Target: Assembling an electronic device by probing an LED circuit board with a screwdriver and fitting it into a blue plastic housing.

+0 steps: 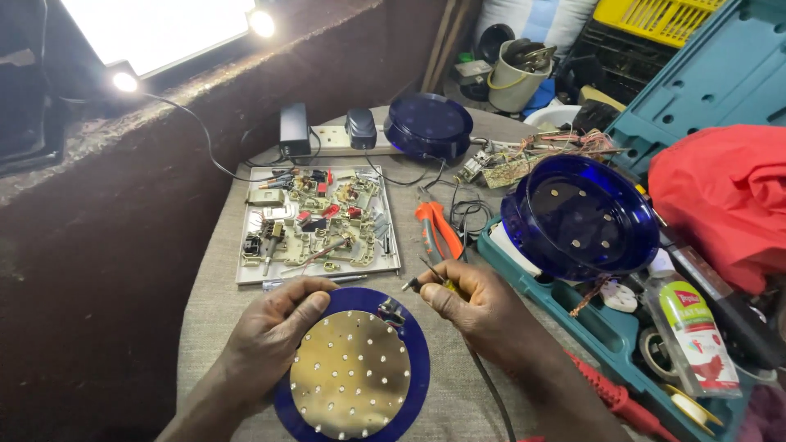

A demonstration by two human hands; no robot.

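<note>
1. Head camera, looking down at a cloth-covered table [213, 295]: two bare hands worked over a round blue lamp base [417, 360] carrying a shiny metal disc [350, 372] dotted with small lights.
2. The left hand [274, 336] lay on the disc's near-left edge, fingers pressed together and curled over the rim, steadying it flat on the table.
3. The right hand [483, 311] sat just right of the disc, closed in a pinch around a thin probe [422, 281] whose tip pointed toward the left hand; a dark lead [491, 393] ran back from it along the wrist.
4. Between the two hands, at the disc's far edge, stood a small dark switch-like part [391, 311], close to the probe tip; whether they touched could not be told.
5. As a judgement, the lamp was already opened and the work seemed midway: its blue dome cover [581, 217] lay off, beyond the right hand, resting tilted on a teal toolbox [598, 327], and had not been refitted.
6. Beyond the left hand lay a white tray [319, 225] of small electrical parts, and farther off a second blue lamp [428, 124] beside a power strip [332, 135].
7. Just beyond the right hand lay orange-handled pliers [434, 229] and loose wires, crowding the space there.
8. Right of the right hand lay a red probe [618, 397], a small bottle [692, 336] and red cloth [725, 196].
</note>
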